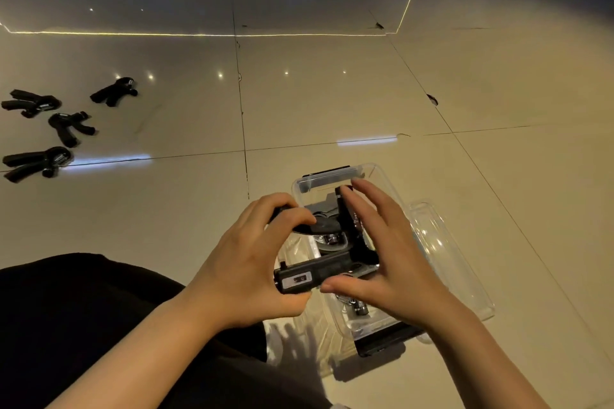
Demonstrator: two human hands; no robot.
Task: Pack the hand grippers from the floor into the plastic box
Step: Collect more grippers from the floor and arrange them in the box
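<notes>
A clear plastic box (382, 173) with black latches stands open on the tiled floor in front of me. Over its left rim I hold a black hand gripper (332, 271). My left hand (252, 262) grips it by one handle and the end near me. My right hand (385, 252) rests flat against its other handle, fingers spread. More black grippers with metal springs lie inside the box, partly hidden by my hands. Several other hand grippers lie at the far left on the floor, among them one (114, 91), another (31, 102) and a third (36, 161).
The box's clear lid (465, 259) lies against its right side. My leg in black fabric (83, 325) fills the lower left. Glossy beige floor tiles stretch ahead to a reflective wall.
</notes>
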